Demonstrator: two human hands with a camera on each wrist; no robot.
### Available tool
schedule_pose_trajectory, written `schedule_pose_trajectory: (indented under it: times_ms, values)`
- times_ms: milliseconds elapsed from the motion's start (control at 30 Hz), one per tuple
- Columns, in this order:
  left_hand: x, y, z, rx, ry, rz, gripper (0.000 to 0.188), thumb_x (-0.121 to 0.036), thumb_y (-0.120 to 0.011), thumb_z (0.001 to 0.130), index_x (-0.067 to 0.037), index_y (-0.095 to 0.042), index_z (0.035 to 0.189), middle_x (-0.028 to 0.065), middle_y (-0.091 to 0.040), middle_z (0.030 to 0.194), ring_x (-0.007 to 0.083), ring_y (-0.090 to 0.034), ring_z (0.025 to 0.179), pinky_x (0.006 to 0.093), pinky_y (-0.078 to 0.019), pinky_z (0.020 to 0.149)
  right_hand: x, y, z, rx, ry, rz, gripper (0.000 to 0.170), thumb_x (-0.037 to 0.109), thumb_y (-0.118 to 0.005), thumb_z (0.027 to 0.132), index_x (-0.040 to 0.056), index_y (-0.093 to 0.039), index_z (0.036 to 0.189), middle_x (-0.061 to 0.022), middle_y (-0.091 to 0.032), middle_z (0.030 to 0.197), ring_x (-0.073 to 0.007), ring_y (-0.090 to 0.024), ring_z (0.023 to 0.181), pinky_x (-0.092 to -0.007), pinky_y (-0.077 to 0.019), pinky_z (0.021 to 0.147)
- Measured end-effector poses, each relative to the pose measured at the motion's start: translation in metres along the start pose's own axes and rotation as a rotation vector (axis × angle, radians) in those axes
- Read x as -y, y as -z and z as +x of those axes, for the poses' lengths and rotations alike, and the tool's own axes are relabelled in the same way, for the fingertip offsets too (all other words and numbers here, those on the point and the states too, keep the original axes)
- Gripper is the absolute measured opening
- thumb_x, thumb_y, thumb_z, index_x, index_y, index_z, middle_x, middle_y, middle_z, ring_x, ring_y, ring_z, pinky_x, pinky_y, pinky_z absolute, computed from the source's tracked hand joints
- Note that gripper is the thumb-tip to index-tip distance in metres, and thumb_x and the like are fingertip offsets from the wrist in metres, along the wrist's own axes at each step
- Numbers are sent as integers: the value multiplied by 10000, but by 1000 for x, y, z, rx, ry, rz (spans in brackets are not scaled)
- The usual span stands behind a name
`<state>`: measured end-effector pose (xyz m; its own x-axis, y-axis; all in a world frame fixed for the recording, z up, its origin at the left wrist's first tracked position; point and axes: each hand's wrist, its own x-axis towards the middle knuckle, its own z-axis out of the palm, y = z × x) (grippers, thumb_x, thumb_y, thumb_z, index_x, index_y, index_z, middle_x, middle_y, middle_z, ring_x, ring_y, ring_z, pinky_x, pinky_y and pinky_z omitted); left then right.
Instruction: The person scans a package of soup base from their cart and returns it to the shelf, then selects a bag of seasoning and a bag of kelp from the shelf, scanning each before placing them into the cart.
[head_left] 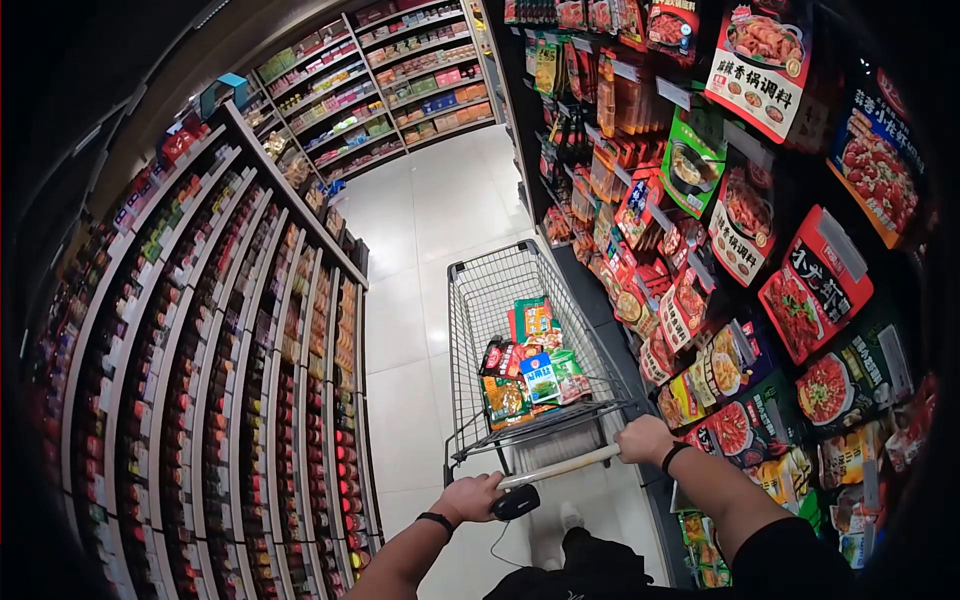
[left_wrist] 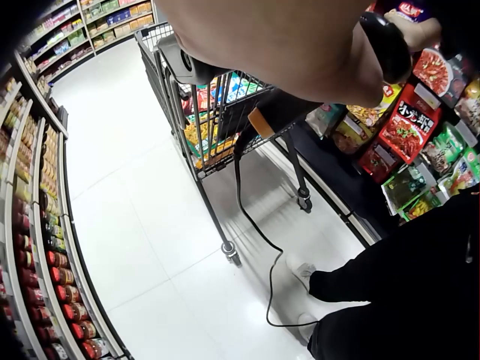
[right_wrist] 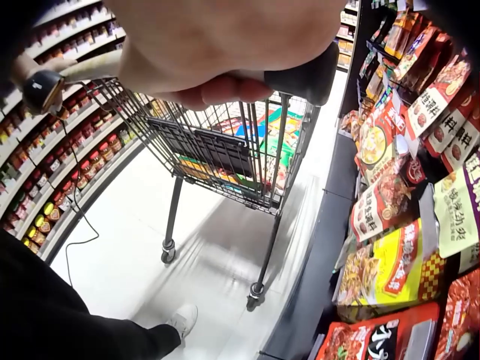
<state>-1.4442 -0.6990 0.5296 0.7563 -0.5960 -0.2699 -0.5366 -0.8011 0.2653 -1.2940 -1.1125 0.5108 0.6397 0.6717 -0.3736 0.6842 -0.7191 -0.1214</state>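
Note:
A wire shopping cart (head_left: 470, 310) stands in front of me, its pale handle bar (head_left: 565, 466) crossing below my arms. With curled fingers my left hand (head_left: 470, 497) grips the bar's left end. A black rounded device (head_left: 516, 503) with a thin cable sits against that hand. At the right end, my right hand (head_left: 644, 440) holds the bar; its fingers (right_wrist: 225, 91) curl under it in the right wrist view. Several colourful food packets lie in the basket, among them a blue-and-white packet (head_left: 539, 377) and a green packet (head_left: 567, 376).
Shelves of jars (head_left: 220, 380) line the left side of the aisle. On the right, a dark rack carries hanging seasoning packets (head_left: 745, 220) close to my right arm. Pale floor tiles (head_left: 395, 310) run ahead to stocked shelves (head_left: 400, 80) at the far end.

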Motion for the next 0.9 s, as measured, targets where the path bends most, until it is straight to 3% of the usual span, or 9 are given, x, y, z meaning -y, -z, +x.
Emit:
schedule_pose_trajectory:
  times_ms: [200, 367, 467, 900]
  values:
    - [44, 15, 23, 45, 23, 66, 240, -386, -741, 888, -163, -721, 977, 96, -590, 1100, 311, -725, 964, 475, -661, 765, -21, 8, 50, -49, 22, 49, 225, 270, -667, 795, 130, -842, 814, -163, -802, 851, -362, -797, 802, -484, -630, 755]
    - [82, 26, 35, 47, 40, 74, 229, -373, -739, 881, -159, -719, 959, 93, -591, 1105, 303, -725, 959, 469, -660, 760, -27, 30, 88, -26, 30, 64, 228, 258, -666, 798, 122, -844, 838, -178, -803, 863, -366, -800, 814, -490, -632, 766]
    - [107, 31, 40, -20, 13, 98, 222, -380, -753, 859, -181, -728, 954, 84, -580, 1048, 295, -725, 908, 461, -652, 692, -29, 36, 113, -17, 29, 58, 234, 264, -664, 809, 124, -845, 860, -179, -805, 871, -365, -800, 822, -490, -630, 780]
    - [224, 73, 63, -23, -31, 36, 234, -387, -745, 876, -166, -740, 952, 95, -575, 1054, 299, -723, 907, 460, -656, 729, -28, 106, 225, 67, -30, -42, 277, 349, -675, 884, 150, -831, 997, -125, -814, 884, -339, -799, 824, -488, -626, 767]
